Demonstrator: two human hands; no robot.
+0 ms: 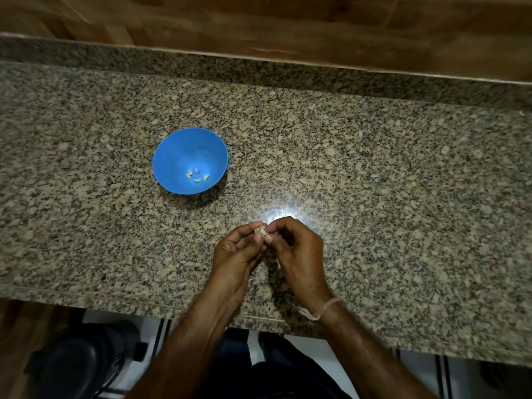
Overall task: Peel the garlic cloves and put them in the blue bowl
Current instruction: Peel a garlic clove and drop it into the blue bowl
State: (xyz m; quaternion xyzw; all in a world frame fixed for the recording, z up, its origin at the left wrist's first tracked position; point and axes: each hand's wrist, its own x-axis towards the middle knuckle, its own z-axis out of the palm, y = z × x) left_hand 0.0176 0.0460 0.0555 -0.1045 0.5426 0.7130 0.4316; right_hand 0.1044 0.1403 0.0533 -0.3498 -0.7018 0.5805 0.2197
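A blue bowl [172, 151] stands on the granite counter, left of centre, with several peeled garlic cloves [197, 176] at its bottom. Nearer the front edge, my left hand [237, 251] and my right hand [293, 249] meet above the counter. Between their fingertips they pinch a small garlic clove [260, 230] with pale papery skin. Most of the clove is hidden by my fingers. A thread band circles my right wrist.
The speckled granite counter [374, 182] runs the full width, backed by a wooden wall [288, 21]. Its front edge lies just below my wrists. Dark objects sit on the floor below at the lower left [80, 361].
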